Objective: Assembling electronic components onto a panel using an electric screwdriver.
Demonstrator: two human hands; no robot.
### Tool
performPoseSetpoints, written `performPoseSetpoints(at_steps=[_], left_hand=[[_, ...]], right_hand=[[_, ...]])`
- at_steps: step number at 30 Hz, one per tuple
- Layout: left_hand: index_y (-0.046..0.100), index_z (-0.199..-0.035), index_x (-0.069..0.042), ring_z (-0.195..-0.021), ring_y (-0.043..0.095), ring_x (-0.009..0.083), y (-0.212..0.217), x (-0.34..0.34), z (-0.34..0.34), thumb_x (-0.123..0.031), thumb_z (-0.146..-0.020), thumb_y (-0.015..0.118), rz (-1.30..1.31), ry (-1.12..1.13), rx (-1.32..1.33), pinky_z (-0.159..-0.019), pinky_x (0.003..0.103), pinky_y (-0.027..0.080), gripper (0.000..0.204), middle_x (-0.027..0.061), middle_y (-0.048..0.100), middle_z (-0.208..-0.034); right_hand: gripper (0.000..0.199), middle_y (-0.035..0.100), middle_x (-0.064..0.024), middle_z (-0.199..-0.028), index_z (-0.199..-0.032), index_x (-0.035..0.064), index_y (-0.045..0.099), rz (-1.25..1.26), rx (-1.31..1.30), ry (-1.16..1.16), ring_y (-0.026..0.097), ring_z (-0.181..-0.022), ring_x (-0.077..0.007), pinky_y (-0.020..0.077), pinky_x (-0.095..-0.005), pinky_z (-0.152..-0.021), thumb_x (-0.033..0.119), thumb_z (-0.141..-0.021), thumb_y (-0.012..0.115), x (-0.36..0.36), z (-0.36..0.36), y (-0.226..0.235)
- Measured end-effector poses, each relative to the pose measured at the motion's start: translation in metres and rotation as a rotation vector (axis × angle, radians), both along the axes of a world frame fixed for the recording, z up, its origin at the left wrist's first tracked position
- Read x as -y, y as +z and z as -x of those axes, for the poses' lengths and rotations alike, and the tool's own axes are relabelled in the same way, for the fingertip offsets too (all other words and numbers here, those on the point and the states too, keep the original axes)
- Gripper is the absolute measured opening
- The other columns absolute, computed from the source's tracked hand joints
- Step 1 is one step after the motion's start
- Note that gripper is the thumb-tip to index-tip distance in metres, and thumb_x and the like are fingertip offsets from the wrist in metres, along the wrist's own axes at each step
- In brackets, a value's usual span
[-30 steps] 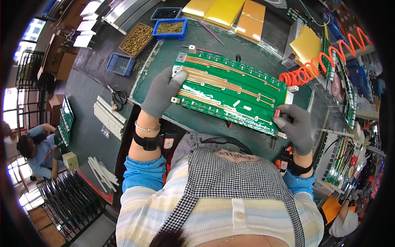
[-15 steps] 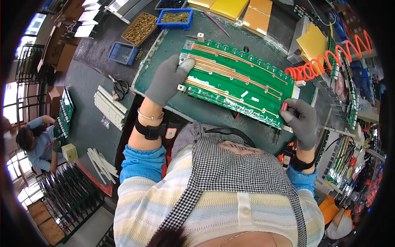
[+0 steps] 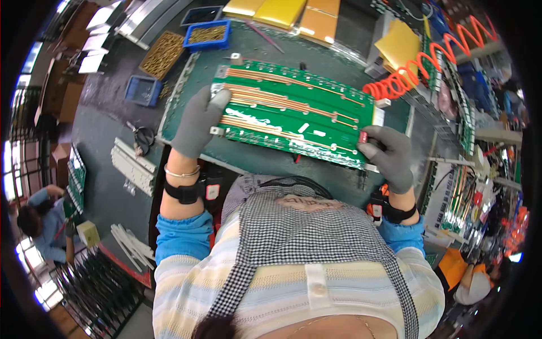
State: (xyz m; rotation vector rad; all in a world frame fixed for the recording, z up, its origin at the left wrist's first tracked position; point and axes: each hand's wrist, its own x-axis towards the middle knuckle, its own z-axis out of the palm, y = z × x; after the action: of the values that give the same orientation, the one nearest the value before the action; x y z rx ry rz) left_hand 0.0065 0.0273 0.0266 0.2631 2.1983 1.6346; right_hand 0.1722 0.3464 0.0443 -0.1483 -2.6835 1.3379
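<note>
A: The green circuit board (image 3: 293,116), long and lined with copper bus bars, is held at both short ends above the dark green bench mat (image 3: 257,42). Its left end is gripped by the gloved left hand (image 3: 197,121), with the fingers curled over the top edge and the thumb at a small metal bracket on the near corner. Its right end is pinched by the gloved right hand (image 3: 389,155), fingers closed at the corner where a small red part is seen.

B: How far along is the work judged to be?

A: The bars and corner brackets are seen already fitted on the board. What remains cannot be told from this view; the board appears to be carried or turned rather than fastened.

B: What is found around the fingers?

A: Beyond the left fingers, a blue bin of brass parts (image 3: 208,35) and a tray of brass parts (image 3: 162,53) are set. Beyond the right fingers, an orange coiled air hose (image 3: 429,62) is stretched near the board's far corner and could be snagged. Yellow sheets (image 3: 282,11) are laid at the far edge. A pair of scissors (image 3: 142,135) is left outside the left wrist.
</note>
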Motion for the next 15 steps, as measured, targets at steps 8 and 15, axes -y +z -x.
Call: performPoseSetpoints(at_steps=[8, 15], left_hand=[[0.056, -0.11, 0.003, -0.083, 0.052, 0.0084, 0.0075, -0.0028, -0.0001, -0.028, -0.093, 0.049, 0.152, 0.001, -0.019, -0.076, 0.023, 0.042, 0.037, 0.0042, 0.06, -0.091], [0.056, -0.111, 0.003, -0.08, 0.053, 0.0089, 0.0058, -0.0021, -0.0004, -0.03, -0.093, 0.049, 0.137, 0.016, -0.044, -0.074, 0.024, 0.042, 0.038, 0.0038, 0.061, -0.09]], right_hand=[[0.026, 0.057, -0.0064, -0.063, -0.089, -0.0006, 0.065, 0.053, 0.019, 0.016, 0.05, -0.051, -0.0096, 0.0383, -0.0257, -0.048, 0.01, -0.068, 0.074, -0.0009, 0.0009, 0.0036], [0.025, 0.055, -0.0067, -0.06, -0.088, 0.0002, 0.066, -0.01, -0.069, 0.059, 0.05, -0.049, -0.0111, 0.0374, -0.0263, -0.047, 0.012, -0.067, 0.073, -0.0031, 0.0018, 0.0006]])
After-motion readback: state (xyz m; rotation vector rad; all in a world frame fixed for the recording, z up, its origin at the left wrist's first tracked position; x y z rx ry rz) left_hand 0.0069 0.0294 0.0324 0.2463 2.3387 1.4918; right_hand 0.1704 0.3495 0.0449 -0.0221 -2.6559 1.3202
